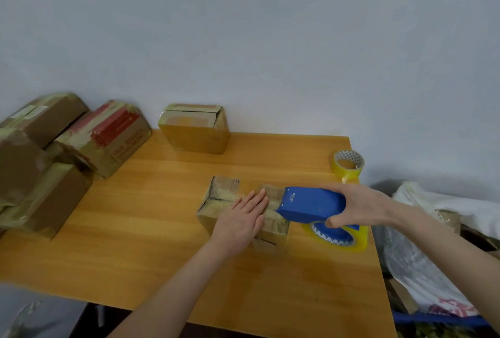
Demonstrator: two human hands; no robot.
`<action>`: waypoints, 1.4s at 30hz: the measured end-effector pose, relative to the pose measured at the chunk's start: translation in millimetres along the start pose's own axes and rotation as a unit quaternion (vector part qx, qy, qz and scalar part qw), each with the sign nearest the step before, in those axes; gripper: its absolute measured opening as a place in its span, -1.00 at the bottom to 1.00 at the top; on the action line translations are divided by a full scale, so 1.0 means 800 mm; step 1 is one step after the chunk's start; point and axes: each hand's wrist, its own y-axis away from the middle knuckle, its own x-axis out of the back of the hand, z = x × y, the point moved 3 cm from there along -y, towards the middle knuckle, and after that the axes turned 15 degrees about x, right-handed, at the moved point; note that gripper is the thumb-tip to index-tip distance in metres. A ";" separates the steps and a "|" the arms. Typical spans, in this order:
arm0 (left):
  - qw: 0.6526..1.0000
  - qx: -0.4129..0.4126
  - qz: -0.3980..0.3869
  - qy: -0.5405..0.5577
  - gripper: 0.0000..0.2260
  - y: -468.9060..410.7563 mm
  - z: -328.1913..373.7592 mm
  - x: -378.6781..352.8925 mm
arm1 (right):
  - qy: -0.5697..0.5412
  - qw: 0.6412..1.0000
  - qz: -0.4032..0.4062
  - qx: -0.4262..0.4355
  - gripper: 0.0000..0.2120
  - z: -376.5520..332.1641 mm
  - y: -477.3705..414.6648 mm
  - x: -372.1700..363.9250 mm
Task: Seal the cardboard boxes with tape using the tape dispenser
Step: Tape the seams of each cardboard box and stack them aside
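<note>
Hiding box point(216, 202) seam: flat left hand point(243, 218), tape dispenser point(313, 204).

— Left hand point(240, 218)?
— Flat, palm down, fingers straight and close together, bare forearm stretched forward from below.
— And the right hand point(359, 208)?
— Fingers and thumb curled round the tape dispenser point(311, 204), forearm angled in from the lower right.

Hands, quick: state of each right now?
Left hand: open, flat on the small box.
Right hand: gripping the blue tape dispenser.
</note>
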 end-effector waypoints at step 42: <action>1.000 -0.011 -0.024 -0.006 -0.25 0.012 0.028 -0.006 | 0.041 0.997 -0.027 -0.054 -0.28 0.064 0.058 -0.046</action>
